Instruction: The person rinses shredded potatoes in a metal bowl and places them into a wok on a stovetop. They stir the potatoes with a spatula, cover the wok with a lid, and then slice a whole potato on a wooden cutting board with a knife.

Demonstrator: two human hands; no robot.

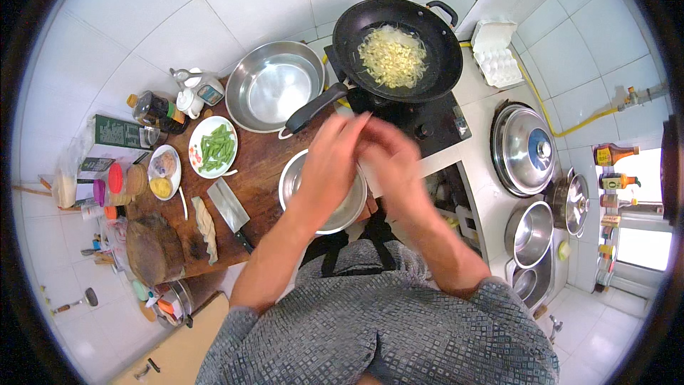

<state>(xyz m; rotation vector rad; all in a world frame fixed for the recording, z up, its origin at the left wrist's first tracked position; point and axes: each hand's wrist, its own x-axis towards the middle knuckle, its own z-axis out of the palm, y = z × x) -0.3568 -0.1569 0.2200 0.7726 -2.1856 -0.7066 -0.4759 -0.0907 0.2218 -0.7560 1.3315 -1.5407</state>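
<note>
My left hand (332, 163) and my right hand (389, 155) meet at the fingers above a steel bowl (291, 187) at the edge of the wooden board (256, 163). The right hand is blurred, and the palms are hidden, so anything between them cannot be seen. Just beyond the fingers is the black handle (318, 112) of a wok (393, 8). Soybean sprouts (394, 56) lie in the wok, on a black cooktop (435, 123). A wide steel basin (275, 83) stands left of the wok.
Left on the board are a cleaver (228, 206), a cloth (204, 227), a plate of cut green vegetables (216, 149), a smaller plate (160, 188) and a round chopping block (152, 248). At right are a lidded pan (529, 149), a steel pot (529, 232) and an egg carton (497, 59).
</note>
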